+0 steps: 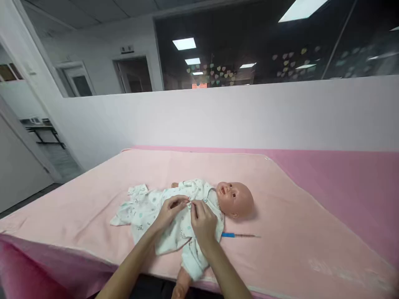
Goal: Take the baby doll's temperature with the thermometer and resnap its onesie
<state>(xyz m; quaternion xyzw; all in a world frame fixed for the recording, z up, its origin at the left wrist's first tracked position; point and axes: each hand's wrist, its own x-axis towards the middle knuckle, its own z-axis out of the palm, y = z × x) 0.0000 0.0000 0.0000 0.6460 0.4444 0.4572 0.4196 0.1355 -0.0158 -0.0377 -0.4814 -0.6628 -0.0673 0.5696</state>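
Note:
A baby doll (pixel 238 200) lies on its back with its head to the right, dressed in a white printed romper (pixel 174 232). Over the doll's chest, my left hand (pixel 170 211) pinches the romper's front edge with its fingertips. Close beside it, my right hand (pixel 203 222) is closed on the same front opening, its thumb and forefinger almost touching the left fingertips. A small fastener appears to sit between them, mostly hidden. One snap (pixel 205 200) shows near the collar. The doll's near arm (pixel 181 284) sticks out of its sleeve toward me.
A thin stick-like tool with a blue handle (pixel 228 235) lies right of the doll's shoulder. Under everything is a pale pink sheet (pixel 296 232) over a darker pink cover (pixel 352 187). A white wall (pixel 233 118) with windows above stands behind the table.

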